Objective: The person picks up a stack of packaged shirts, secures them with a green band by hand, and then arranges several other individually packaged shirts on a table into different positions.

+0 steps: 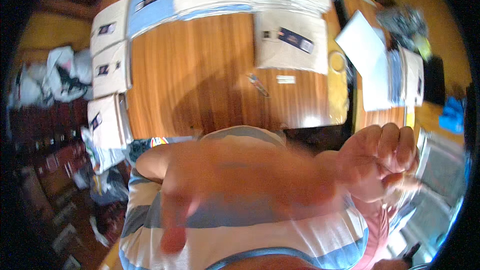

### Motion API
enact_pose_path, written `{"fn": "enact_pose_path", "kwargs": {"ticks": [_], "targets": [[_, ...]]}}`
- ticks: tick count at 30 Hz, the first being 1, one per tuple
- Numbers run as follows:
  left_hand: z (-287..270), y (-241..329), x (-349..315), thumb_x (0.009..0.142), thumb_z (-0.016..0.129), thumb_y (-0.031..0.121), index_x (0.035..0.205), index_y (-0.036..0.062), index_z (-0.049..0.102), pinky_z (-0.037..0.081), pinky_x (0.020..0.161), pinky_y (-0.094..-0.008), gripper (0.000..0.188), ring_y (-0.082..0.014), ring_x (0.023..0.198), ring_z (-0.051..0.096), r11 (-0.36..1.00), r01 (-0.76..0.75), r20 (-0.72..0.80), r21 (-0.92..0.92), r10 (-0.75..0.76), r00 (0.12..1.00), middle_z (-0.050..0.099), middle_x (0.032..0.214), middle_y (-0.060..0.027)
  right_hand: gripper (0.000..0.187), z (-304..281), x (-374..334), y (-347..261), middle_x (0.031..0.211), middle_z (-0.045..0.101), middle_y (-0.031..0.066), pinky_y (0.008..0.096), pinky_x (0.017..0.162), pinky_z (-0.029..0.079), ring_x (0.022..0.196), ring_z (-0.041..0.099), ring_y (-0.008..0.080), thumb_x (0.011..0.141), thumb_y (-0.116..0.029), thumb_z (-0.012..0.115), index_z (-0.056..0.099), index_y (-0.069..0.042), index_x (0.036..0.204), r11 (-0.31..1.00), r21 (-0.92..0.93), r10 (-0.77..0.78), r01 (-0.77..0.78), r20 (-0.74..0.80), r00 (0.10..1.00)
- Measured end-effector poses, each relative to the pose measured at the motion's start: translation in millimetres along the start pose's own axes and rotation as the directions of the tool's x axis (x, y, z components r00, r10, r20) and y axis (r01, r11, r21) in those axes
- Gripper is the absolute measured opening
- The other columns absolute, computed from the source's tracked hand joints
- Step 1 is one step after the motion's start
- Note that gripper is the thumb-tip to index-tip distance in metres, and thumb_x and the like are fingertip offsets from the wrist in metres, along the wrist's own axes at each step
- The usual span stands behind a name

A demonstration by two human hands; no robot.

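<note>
My left hand (250,175) and bent arm stretch across in front of my striped shirt, large, close and smeared by motion. One thumb-like digit points down, and the other fingers are blurred. To the right, my right hand (377,160) is raised in a fist with its fingers curled in, and nothing shows sticking out of it. The blurred skin meets the wrist of that fist, so the overlap between the arms is unclear. Beyond them on the wooden table (200,80) lie small thread snips (259,85) and a white label (285,79), both apart from my hands.
Folded cream fabric packs (290,42) with dark labels line the table's back and left side, along with a blue pack (150,7). At right are a tape roll (337,62), a white sheet (365,55) and dark plastic bags (402,25). Plastic-wrapped bundles (67,75) lie left.
</note>
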State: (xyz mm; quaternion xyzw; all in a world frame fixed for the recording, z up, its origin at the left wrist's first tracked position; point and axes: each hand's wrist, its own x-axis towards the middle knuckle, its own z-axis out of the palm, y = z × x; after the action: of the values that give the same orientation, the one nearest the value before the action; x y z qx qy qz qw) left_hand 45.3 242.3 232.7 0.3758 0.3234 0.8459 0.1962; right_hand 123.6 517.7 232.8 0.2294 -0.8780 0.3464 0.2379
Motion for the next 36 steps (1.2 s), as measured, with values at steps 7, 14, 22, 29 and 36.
{"fn": "enact_pose_path", "kwargs": {"ticks": [7,14,22,29,36], "targets": [[26,14,-15,0.105,0.039,0.062,0.121,-0.0182,0.063,0.05,0.098,-0.0678,0.085,-0.059,0.112,0.064,0.78,-0.62,0.097,0.086,0.613,0.784,0.059,0.116,-0.05,0.033,115,37,30,0.114,0.061,0.0227,0.047,0.089,0.055,0.102,0.064,0.0352,0.1,-0.022,0.062,0.057,0.003,0.12,0.608,0.788,0.361,-0.096,-0.167,0.918],[-59,-13,-69,0.098,0.047,0.071,0.153,-0.0085,0.031,0.023,0.122,-0.0513,0.098,-0.0423,0.149,0.029,0.86,-0.112,-0.049,0.498,0.157,0.986,0.027,0.161,-0.0299,0.092,212,95,-38,0.139,0.054,0.0268,0.0608,0.116,0.03,0.14,0.042,0.049,0.091,-0.078,0.037,0.056,-0.001,0.137,0.84,0.252,-0.368,0.48,-0.386,0.846],[-109,64,-152,0.099,0.045,0.071,0.15,-0.003,0.045,0.028,0.122,-0.0476,0.09,-0.0355,0.148,0.039,0.74,0.373,-0.412,0.559,-0.142,0.9,0.042,0.158,-0.0237,0.113,308,160,-37,0.133,0.066,0.0205,0.0595,0.119,0.027,0.141,0.047,0.0467,0.087,-0.092,0.012,0.063,-0.002,0.131,0.872,0.447,-0.248,0.197,0.057,0.967],[-253,179,-146,0.092,0.07,0.001,0.085,-0.0012,0.069,0.055,0.066,-0.0258,0.008,-0.0148,0.076,0.07,0.702,0.454,-0.76,0.548,0.192,0.621,0.076,0.097,-0.0174,0.073,499,82,47,0.165,0.03,0.023,0.0539,0.126,0.019,0.155,0.023,0.04,0.105,-0.057,0.042,0.04,-0.004,0.156,0.982,-0.188,0.112,0.008,0.616,0.78],[-430,225,-91,0.097,0.076,0.034,0.07,0.0063,0.059,0.042,0.051,-0.0234,0.042,-0.008,0.062,0.057,0.558,0.69,-0.885,0.461,0.233,0.403,0.064,0.069,-0.0044,0.074,508,83,37,0.172,0.016,0.0134,0.0514,0.128,0.013,0.159,0.012,0.0356,0.101,-0.051,0.056,0.033,-0.016,0.162,0.971,-0.24,0.151,0.008,0.633,0.76]]}}
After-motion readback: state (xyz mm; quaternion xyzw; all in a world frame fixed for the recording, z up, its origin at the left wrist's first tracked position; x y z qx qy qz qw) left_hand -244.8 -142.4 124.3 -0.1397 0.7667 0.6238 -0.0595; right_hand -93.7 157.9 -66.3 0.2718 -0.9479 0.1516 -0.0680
